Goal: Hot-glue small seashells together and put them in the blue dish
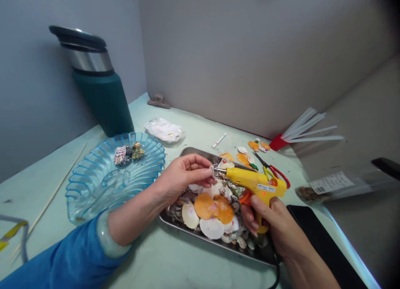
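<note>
Right hand [275,222] is gripping the yellow glue gun [254,184] by its handle, fingers wrapped closed around it, nozzle pointing left. Left hand [183,174] is pinching a small shell [213,170] between thumb and fingertips, closed on it, holding it right at the nozzle tip; looks like they are touching, can't tell for sure. Both are hovering over the metal tray [187,151], which is sitting on the table [175,264] and holding a pile of mixed shells [212,210], orange and white ones on top. Red-handled scissors [271,169] are lying just behind the gun. Blue glass dish [103,176] is sitting left of the tray with a few shells in it. Green flask [100,89] is standing behind the dish. Glue sticks [309,128] are leaning at the far right wall.
</note>
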A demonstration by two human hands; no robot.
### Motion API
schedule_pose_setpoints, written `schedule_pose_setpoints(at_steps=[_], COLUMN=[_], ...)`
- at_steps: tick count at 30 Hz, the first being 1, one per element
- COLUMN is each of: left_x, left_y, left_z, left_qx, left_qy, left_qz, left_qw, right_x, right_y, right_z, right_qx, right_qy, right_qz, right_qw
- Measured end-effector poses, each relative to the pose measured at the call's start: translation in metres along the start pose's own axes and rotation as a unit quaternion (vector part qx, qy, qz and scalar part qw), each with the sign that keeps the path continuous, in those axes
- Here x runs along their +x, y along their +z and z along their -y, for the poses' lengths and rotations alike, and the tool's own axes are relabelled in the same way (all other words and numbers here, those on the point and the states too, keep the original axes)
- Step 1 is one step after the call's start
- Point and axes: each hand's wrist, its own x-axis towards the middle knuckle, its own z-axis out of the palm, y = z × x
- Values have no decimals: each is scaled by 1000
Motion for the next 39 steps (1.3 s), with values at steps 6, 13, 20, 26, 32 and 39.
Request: schedule_pose_setpoints(at_steps=[6,13,20,26,32,39], left_x=[0,0,0,2,2,2], left_y=[0,1,2,0,0,-1], left_z=[0,0,-2,-1,-3,-3], left_qx=[8,-4,-27,-51,-67,-76], left_qy=[5,-3,-18,-35,-73,-83], left_qz=[-3,-12,-21,-20,-16,-12], left_qw=[1000,1000,999,998,995,994], right_x=[0,0,0,-1,-1,0], right_y=[3,4,3,2,3,6], right_z=[3,5,2,2,4,6], right_qx=[-28,-42,-36,-29,-39,-44], right_qy=[-5,-6,-1,-4,-5,-5], right_qz=[-16,-31,-30,-30,-28,-32], right_qw=[999,999,999,999,999,998])
